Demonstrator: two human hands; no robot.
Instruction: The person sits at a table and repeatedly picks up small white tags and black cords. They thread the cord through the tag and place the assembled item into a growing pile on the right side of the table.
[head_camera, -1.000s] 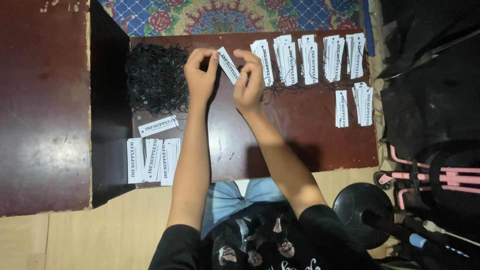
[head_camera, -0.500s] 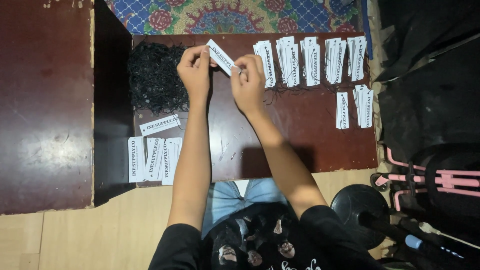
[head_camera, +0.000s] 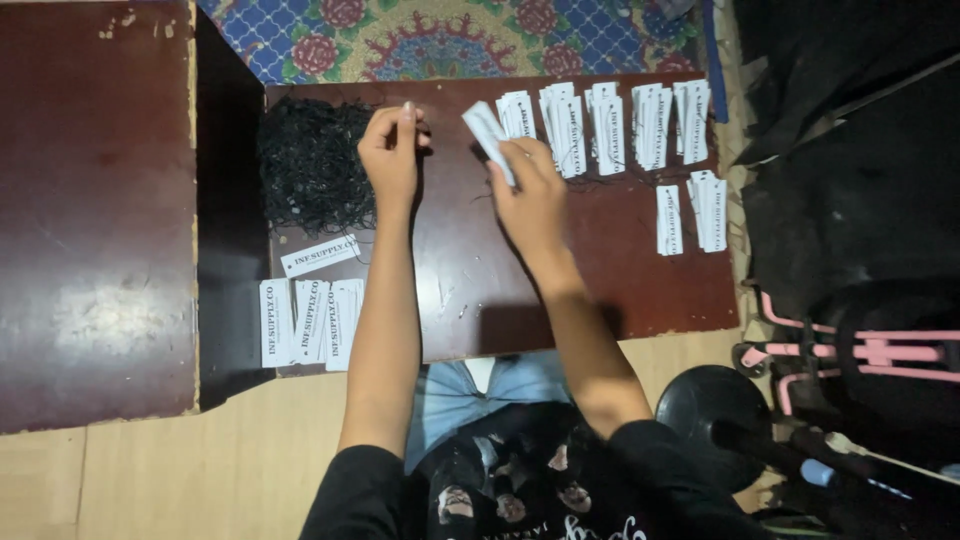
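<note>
White tag (head_camera: 487, 132) sits pinched in right hand (head_camera: 530, 190); left hand (head_camera: 392, 150) pinches black string (head_camera: 312, 165). Thin string could slip or tangle, judging by the loose pile.

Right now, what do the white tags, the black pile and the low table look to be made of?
White tag in the right hand: likely stiff matte card, flat with crisp edges. Black pile by the left hand: thin cord or thread, a loose tangle of loops. Low table: probably varnished wood or laminate, glossy reddish-brown with chipped edges.
</note>
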